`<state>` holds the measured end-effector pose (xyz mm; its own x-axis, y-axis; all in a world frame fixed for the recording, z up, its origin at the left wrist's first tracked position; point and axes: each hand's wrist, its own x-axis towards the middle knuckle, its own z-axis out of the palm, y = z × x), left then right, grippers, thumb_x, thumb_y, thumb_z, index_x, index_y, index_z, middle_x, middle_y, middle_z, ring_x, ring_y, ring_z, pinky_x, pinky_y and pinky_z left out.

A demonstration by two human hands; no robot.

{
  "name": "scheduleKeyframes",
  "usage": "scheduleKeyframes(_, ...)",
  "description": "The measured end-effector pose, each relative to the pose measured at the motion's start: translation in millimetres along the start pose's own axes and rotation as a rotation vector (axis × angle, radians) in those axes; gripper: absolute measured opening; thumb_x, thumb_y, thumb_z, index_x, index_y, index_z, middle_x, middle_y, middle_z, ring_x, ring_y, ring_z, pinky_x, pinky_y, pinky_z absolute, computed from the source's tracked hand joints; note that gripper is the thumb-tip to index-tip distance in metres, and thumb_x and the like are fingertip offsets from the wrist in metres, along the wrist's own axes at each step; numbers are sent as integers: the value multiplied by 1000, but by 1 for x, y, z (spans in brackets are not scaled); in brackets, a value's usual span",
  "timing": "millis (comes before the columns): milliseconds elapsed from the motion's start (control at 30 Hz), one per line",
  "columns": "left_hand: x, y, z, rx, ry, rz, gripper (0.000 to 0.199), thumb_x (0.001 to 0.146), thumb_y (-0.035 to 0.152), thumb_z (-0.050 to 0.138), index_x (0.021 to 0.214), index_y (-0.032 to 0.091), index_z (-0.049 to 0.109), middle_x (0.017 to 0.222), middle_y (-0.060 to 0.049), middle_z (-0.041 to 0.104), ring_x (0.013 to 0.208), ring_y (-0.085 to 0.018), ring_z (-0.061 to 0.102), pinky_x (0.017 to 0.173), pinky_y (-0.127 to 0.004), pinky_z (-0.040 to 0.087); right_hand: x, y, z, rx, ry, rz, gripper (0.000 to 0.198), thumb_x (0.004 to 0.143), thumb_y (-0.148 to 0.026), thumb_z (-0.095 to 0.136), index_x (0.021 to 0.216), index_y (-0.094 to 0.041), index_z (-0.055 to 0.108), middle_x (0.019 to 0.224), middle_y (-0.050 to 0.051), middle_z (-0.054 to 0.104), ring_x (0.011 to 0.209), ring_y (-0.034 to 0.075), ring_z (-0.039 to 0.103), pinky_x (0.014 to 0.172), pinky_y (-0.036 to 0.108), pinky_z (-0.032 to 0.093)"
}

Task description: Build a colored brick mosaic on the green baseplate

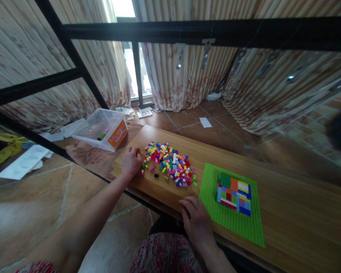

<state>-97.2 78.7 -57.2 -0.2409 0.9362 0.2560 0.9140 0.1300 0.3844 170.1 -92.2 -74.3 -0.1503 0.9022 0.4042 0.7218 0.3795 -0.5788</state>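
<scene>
Loose toy building bricks of many colours lie in a spread-out pile on the wooden table. At the pile's left end rests my left hand, its fingers curled in; whatever they may hold is hidden. A green baseplate lies flat to the right of the pile. On it sits a low block of joined bricks in green, orange, blue, red, yellow and white. My right hand is at the table's near edge, just left of the baseplate, with fingers bent together; their grip is not visible.
A clear plastic box with an orange label and a few bricks inside stands beyond the table's left end. A black metal frame crosses above the table. Papers lie on the tiled floor, and striped curtains hang behind.
</scene>
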Motion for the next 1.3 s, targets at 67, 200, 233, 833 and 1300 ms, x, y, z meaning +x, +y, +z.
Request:
scheduleKeyframes(67,0,0,0,-4,6,7,27,89,23,44,101,18,66,108,-9,62,95,-22,61,83,-32,46,-5,2,-4,-3,1,10,16,93,-14,51,96,-20,65,95,6,66,88,20,60,78,34,49)
scheduleKeyframes(200,0,0,0,-5,10,14,26,88,23,43,100,18,66,106,-9,62,95,-22,61,82,-31,46,2,0,-6,-3,6,30,16,93,-17,51,97,-20,66,96,6,66,88,20,60,78,33,48)
scheduleKeyframes(233,0,0,0,-4,9,14,25,88,22,44,99,18,66,105,-9,61,95,-21,61,82,-31,46,8,-1,-5,-5,7,38,16,94,-17,51,97,-20,66,95,6,66,88,20,60,78,32,48)
scheduleKeyframes(833,2,4,-8,42,-4,8,30,87,26,42,102,19,66,108,-10,62,95,-24,62,81,-34,48,71,-7,17,-222,-85,75,11,91,-15,55,83,-20,62,87,5,62,86,21,53,75,32,40)
scheduleKeyframes(1300,4,5,-10,80,-22,12,33,86,28,41,105,17,66,112,-12,62,99,-26,61,85,-35,48,22,24,-81,131,274,345,24,95,-30,49,102,-23,71,102,7,72,94,21,66,84,35,52)
